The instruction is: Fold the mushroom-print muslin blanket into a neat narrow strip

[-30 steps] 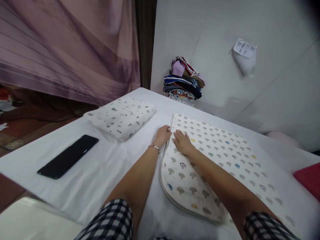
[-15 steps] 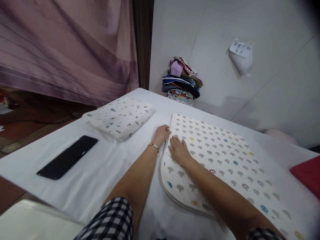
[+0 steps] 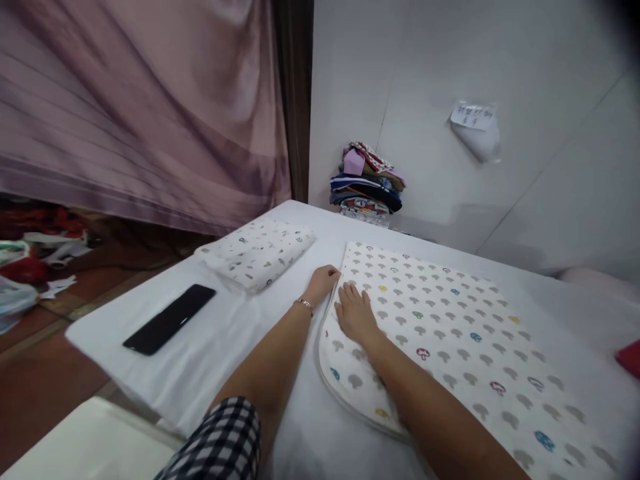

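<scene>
A white mushroom-print cloth (image 3: 450,320), laid flat in layers with a rounded near corner, covers the right part of the table. My left hand (image 3: 320,284) is at its left edge, thumb and fingers closed together on the rim. My right hand (image 3: 356,312) rests palm down on top of the same cloth, just inside that edge, fingers stretched out. To the left lies a folded white cloth with small leaf-like prints (image 3: 260,252), apart from both hands.
A black phone (image 3: 170,319) lies on the white table (image 3: 280,360) at the left. Folded clothes (image 3: 367,183) are stacked by the wall. A red item (image 3: 629,359) shows at the right edge. A pale panel (image 3: 95,443) stands near the front left, and a pink curtain (image 3: 150,100) hangs behind.
The camera view has tilted and shifted, so the table sits lower and more floor shows at the left. Both hands keep nearly the same places on the mushroom-print cloth.
</scene>
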A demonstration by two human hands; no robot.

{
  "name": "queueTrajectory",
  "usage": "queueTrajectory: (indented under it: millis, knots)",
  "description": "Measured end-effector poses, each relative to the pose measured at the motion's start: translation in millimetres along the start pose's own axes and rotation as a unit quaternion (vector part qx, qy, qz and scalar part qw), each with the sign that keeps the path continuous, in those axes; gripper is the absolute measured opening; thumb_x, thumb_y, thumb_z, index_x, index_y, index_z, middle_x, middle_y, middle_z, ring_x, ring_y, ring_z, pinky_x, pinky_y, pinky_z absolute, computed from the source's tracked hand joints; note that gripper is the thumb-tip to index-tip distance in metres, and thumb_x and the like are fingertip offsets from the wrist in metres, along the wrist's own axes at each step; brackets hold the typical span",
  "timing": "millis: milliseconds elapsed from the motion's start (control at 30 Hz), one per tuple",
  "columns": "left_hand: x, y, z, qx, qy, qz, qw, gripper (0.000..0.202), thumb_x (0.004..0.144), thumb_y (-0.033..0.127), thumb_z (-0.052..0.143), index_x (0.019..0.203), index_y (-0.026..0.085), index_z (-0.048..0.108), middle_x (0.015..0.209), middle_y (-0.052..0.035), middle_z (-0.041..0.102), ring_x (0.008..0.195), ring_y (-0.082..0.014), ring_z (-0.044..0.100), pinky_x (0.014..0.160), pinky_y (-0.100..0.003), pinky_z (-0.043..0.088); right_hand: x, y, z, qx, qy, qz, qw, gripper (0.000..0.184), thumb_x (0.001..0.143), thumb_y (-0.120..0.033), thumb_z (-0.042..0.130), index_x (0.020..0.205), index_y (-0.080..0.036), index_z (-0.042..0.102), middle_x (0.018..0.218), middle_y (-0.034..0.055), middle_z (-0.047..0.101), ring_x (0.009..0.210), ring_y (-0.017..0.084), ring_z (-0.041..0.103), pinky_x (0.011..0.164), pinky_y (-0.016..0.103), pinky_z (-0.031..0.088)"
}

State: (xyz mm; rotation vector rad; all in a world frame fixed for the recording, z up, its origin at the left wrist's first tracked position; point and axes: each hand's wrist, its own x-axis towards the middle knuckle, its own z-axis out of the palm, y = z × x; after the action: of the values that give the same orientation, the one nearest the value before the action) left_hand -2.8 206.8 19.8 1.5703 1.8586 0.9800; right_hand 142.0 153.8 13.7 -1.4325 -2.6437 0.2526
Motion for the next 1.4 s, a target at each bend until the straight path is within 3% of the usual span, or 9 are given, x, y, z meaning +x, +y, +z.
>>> queueTrajectory:
  millis: [167,267,433,567,1000,1233,1400]
  knots:
    - [-7.6,7.6,-11.7,0.06,-0.023,-0.025,0.998,0.011,0.073,0.015,0.058,0.07,0.015,0.069,0.074,-0.0036,0.07,0.076,-0.0151,0.063,0.072,-0.023,0.045,-0.5,-1.1,0.1,-0.005,0.013,-0.006,1.0,0.053,0.096,-0.034,0.021,0.143,-0.011,0.031,0.152,0.0102,0.023,0.14,0.024,0.015,0.11,0.049,0.011]
    - [-25.9,10.2,-17.5,0.094,-0.031,-0.049,0.994,0.013,0.071,0.015,0.059,0.062,0.015,0.068,0.065,-0.0039,0.069,0.07,-0.0153,0.062,0.067,-0.023,0.044,-1.6,-1.3,-0.5,-0.006,0.025,-0.011,1.0,0.052,0.096,-0.033,0.022,0.141,-0.012,0.034,0.151,0.0108,0.027,0.139,0.024,0.017,0.11,0.048,0.012]
    - [-66.6,13.8,-13.9,0.125,0.018,-0.064,0.99,0.018,0.078,0.02,0.054,0.074,0.015,0.071,0.08,-0.0063,0.072,0.078,-0.0158,0.063,0.071,-0.024,0.043,-2.0,-1.3,-2.7,0.006,0.019,-0.01,1.0,0.05,0.096,-0.034,0.022,0.14,-0.014,0.035,0.151,0.0115,0.027,0.139,0.024,0.017,0.109,0.049,0.013]
    - [-81.6,18.7,-2.7,0.13,0.055,-0.063,0.988,0.019,0.079,0.024,0.054,0.079,0.017,0.071,0.087,-0.0065,0.071,0.083,-0.0161,0.063,0.076,-0.024,0.043,-1.0,-1.3,-3.6,0.013,0.006,-0.004,1.0,0.051,0.097,-0.034,0.02,0.141,-0.013,0.034,0.151,0.0109,0.026,0.139,0.023,0.017,0.109,0.049,0.012]
    - [-76.2,22.7,4.5,0.159,0.078,-0.097,0.979,0.014,0.08,0.023,0.051,0.08,0.018,0.065,0.089,-0.0068,0.069,0.082,-0.0174,0.062,0.067,-0.025,0.041,1.0,1.8,-3.2,0.029,-0.009,-0.001,1.0,0.054,0.093,-0.031,0.025,0.144,-0.015,0.029,0.152,0.0085,0.023,0.14,0.022,0.014,0.11,0.048,0.009]
    - [-76.1,23.8,5.9,0.177,0.081,-0.096,0.976,0.011,0.079,0.023,0.051,0.08,0.019,0.061,0.088,-0.0077,0.068,0.08,-0.0197,0.062,0.066,-0.028,0.041,0.4,-0.7,-0.6,0.017,0.004,0.006,1.0,0.052,0.093,-0.034,0.025,0.142,-0.017,0.034,0.152,0.0085,0.025,0.139,0.023,0.015,0.109,0.049,0.009]
    - [-76.3,23.0,6.1,0.163,0.08,-0.099,0.978,0.009,0.076,0.019,0.052,0.079,0.02,0.06,0.086,-0.0056,0.067,0.08,-0.0188,0.061,0.065,-0.027,0.039,-3.9,-2.2,-3.0,0.02,0.036,0.029,0.999,0.056,0.091,-0.033,0.028,0.142,-0.012,0.031,0.153,0.011,0.02,0.14,0.023,0.011,0.11,0.047,0.008]
